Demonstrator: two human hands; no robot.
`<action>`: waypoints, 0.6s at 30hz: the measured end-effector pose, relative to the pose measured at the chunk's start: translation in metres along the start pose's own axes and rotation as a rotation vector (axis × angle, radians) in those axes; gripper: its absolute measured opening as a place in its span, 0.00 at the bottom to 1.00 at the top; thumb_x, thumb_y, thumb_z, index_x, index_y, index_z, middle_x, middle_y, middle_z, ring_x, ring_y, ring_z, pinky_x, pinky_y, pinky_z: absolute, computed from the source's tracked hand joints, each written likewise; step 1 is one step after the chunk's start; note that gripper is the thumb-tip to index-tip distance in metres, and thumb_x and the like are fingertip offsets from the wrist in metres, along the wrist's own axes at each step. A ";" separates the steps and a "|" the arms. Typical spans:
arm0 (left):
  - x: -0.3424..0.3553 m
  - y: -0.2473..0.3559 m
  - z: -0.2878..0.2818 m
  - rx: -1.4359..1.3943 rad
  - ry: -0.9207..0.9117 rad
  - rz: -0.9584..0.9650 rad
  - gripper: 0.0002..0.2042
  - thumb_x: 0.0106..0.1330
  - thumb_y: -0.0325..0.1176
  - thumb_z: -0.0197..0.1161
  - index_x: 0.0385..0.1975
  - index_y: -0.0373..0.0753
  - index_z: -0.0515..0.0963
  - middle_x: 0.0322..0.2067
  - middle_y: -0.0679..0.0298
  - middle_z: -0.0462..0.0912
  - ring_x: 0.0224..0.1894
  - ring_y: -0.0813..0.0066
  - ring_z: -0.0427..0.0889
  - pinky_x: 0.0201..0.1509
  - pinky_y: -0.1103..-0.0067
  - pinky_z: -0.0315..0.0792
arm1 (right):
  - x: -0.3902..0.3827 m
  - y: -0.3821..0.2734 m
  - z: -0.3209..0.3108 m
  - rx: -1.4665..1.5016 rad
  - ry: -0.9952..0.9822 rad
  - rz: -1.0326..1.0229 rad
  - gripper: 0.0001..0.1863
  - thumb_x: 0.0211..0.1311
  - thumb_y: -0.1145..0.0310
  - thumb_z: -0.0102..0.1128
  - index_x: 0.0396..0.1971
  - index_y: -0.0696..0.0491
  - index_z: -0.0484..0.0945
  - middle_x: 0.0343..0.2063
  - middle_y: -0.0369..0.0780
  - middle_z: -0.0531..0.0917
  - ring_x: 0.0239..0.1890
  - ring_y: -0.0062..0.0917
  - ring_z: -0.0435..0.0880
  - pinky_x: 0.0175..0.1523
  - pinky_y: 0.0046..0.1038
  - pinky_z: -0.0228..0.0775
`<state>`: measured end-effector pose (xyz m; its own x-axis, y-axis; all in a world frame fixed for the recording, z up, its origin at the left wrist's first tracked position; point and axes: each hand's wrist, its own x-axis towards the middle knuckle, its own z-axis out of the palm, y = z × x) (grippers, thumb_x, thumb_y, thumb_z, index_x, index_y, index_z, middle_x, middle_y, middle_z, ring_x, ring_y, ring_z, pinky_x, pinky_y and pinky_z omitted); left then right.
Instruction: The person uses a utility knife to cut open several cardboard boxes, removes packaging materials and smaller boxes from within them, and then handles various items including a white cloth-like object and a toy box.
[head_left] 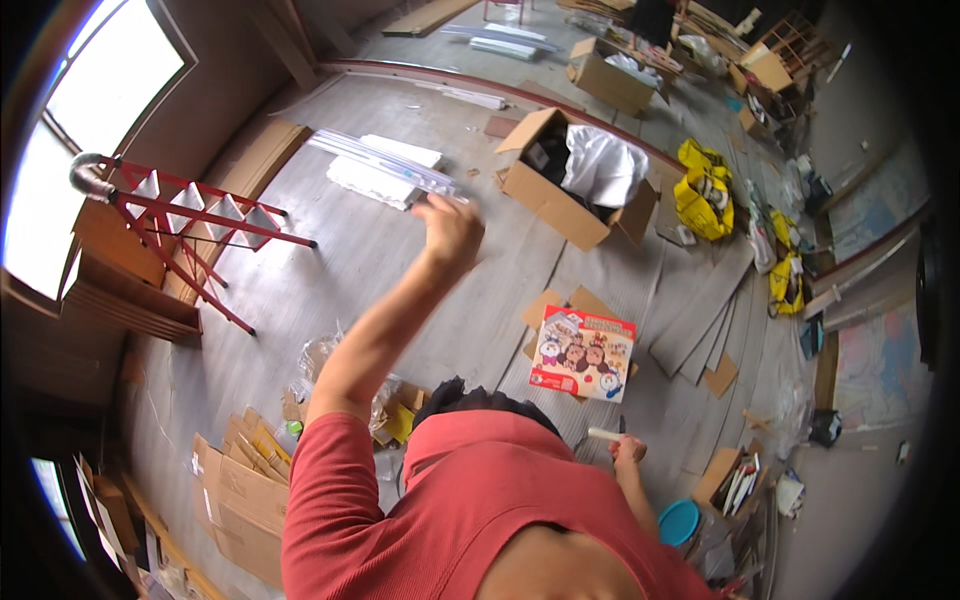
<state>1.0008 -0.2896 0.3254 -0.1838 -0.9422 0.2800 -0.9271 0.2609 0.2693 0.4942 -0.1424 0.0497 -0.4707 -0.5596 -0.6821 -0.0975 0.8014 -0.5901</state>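
Raised in front of me at the middle is my left hand (452,232), its fingers curled in; whatever they may hold is hidden. Beyond it on the floor lie white panels and clear-wrapped strips (385,165). My right hand (630,450) is low at my right side, closed around a slim white tool (604,434) with a thin dark part beside it; its exact kind is too small to tell. Just ahead of that hand, a red and white box with cartoon figures (583,352) rests on brown cardboard pieces (540,308).
An open carton (552,200) with silvery wrapping stands ahead, yellow bags (704,190) to its right. A red stepladder (190,225) is at the left by the window. Flattened cardboard (240,500) lies near left, a teal basin (679,522) near right, loose floor planks (700,325) at right.
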 end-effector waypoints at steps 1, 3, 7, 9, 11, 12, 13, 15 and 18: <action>-0.016 0.001 0.034 0.388 -0.217 0.098 0.26 0.51 0.51 0.59 0.41 0.35 0.76 0.37 0.55 0.79 0.44 0.61 0.76 0.41 0.59 0.72 | 0.011 -0.012 0.008 0.164 -0.082 -0.086 0.09 0.52 0.73 0.53 0.33 0.60 0.75 0.16 0.42 0.77 0.16 0.27 0.77 0.20 0.25 0.68; -0.053 0.048 0.061 0.123 -0.471 -0.186 0.35 0.47 0.62 0.61 0.45 0.37 0.73 0.36 0.58 0.79 0.44 0.59 0.76 0.43 0.59 0.71 | 0.006 -0.043 0.032 0.438 -0.201 -0.188 0.12 0.53 0.75 0.54 0.39 0.60 0.73 0.18 0.41 0.77 0.17 0.25 0.76 0.20 0.23 0.68; -0.107 0.093 0.129 -0.818 -0.652 -0.609 0.40 0.52 0.58 0.62 0.56 0.31 0.62 0.41 0.50 0.79 0.42 0.66 0.79 0.45 0.77 0.72 | -0.079 -0.145 0.123 0.630 -0.479 -0.281 0.15 0.56 0.74 0.56 0.43 0.59 0.70 0.27 0.40 0.78 0.24 0.24 0.78 0.29 0.22 0.73; -0.105 0.118 0.142 -1.245 -0.460 -0.825 0.40 0.53 0.57 0.61 0.57 0.30 0.60 0.41 0.53 0.78 0.44 0.66 0.77 0.46 0.73 0.71 | -0.107 -0.168 0.153 0.627 -0.622 -0.339 0.12 0.56 0.73 0.56 0.41 0.58 0.73 0.29 0.39 0.78 0.25 0.23 0.78 0.32 0.22 0.73; -0.099 0.110 0.151 -1.627 -0.295 -0.903 0.39 0.54 0.56 0.61 0.57 0.32 0.59 0.43 0.56 0.76 0.45 0.65 0.77 0.46 0.68 0.71 | -0.138 -0.178 0.187 0.634 -0.695 -0.352 0.08 0.56 0.73 0.57 0.35 0.57 0.76 0.29 0.37 0.79 0.25 0.20 0.78 0.32 0.20 0.73; -0.091 0.099 0.158 -1.768 -0.271 -0.862 0.36 0.57 0.53 0.60 0.57 0.33 0.58 0.43 0.58 0.75 0.44 0.67 0.76 0.46 0.68 0.71 | -0.140 -0.174 0.201 0.587 -0.707 -0.410 0.07 0.56 0.73 0.57 0.34 0.57 0.76 0.28 0.36 0.79 0.25 0.18 0.77 0.30 0.18 0.72; -0.075 0.100 0.144 -1.908 -0.057 -0.997 0.31 0.59 0.50 0.60 0.55 0.36 0.59 0.42 0.59 0.74 0.41 0.70 0.75 0.46 0.71 0.70 | -0.142 -0.170 0.211 0.516 -0.707 -0.440 0.07 0.56 0.73 0.56 0.34 0.57 0.76 0.28 0.36 0.79 0.24 0.18 0.77 0.29 0.18 0.72; -0.062 0.072 0.145 -2.121 0.117 -1.201 0.27 0.58 0.48 0.61 0.51 0.37 0.63 0.39 0.59 0.75 0.39 0.70 0.76 0.44 0.72 0.72 | -0.163 -0.177 0.227 0.409 -0.765 -0.406 0.07 0.55 0.74 0.56 0.34 0.58 0.76 0.27 0.35 0.79 0.23 0.18 0.77 0.28 0.18 0.71; -0.042 0.027 0.163 -2.028 0.164 -1.374 0.22 0.60 0.48 0.59 0.46 0.38 0.69 0.32 0.63 0.74 0.37 0.73 0.72 0.38 0.70 0.70 | -0.174 -0.206 0.250 0.356 -0.843 -0.331 0.08 0.56 0.73 0.56 0.35 0.59 0.75 0.27 0.36 0.79 0.22 0.17 0.76 0.27 0.17 0.70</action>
<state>0.9300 -0.2773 0.1704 0.0856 -0.6929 -0.7160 0.8552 -0.3176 0.4096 0.8156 -0.2631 0.1825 0.3285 -0.8238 -0.4620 0.2244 0.5432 -0.8091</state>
